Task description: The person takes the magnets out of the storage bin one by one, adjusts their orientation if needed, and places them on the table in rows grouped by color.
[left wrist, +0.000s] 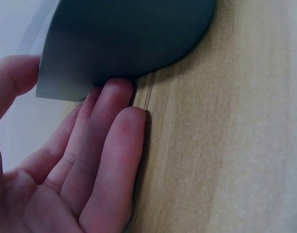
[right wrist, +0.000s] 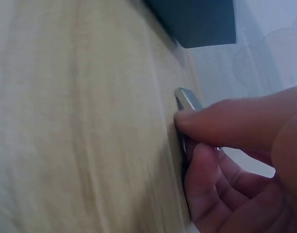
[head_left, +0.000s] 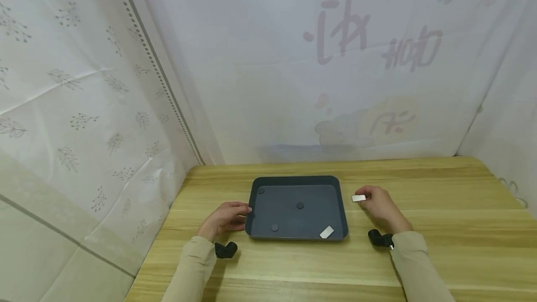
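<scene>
A dark grey rectangular tray lies on the table, with a small silver rectangular block inside near its front right corner. At the tray's left side, my left hand holds the edge. The left wrist view shows the thumb at the rim and the fingertips against the outer wall, low by the tabletop. To the right of the tray, apart from it, my right hand pinches a second silver block between thumb and fingers. In the right wrist view this block is close to the tabletop.
Several small dark round discs, one near the middle, sit on the tray floor. A wooden table carries everything. Patterned white cloth hangs behind it and on both sides. Each wrist wears a black camera mount.
</scene>
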Demonstrator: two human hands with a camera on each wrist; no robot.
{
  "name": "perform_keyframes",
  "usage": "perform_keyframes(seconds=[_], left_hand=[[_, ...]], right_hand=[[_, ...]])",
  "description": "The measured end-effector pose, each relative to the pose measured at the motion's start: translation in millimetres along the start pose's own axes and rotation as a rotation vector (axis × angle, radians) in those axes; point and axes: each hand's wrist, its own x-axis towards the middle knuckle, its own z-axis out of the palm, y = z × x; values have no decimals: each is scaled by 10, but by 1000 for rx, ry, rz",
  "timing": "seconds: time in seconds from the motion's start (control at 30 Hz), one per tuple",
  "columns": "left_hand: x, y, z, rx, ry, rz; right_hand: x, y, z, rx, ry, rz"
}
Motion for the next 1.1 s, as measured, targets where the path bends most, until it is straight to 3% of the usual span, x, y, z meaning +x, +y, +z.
perform_keyframes(seconds=[0.23,0.63,1.1], left_hand=[[2,-6,15,7,8,-1],[9,-9,9,14,4,1],[-31,4,7,35,3,4]], right_hand=[[30,25,-66,-9,-62,16],[111,93,-79,33,-80,32],[146,140,-85,16,-87,-22]])
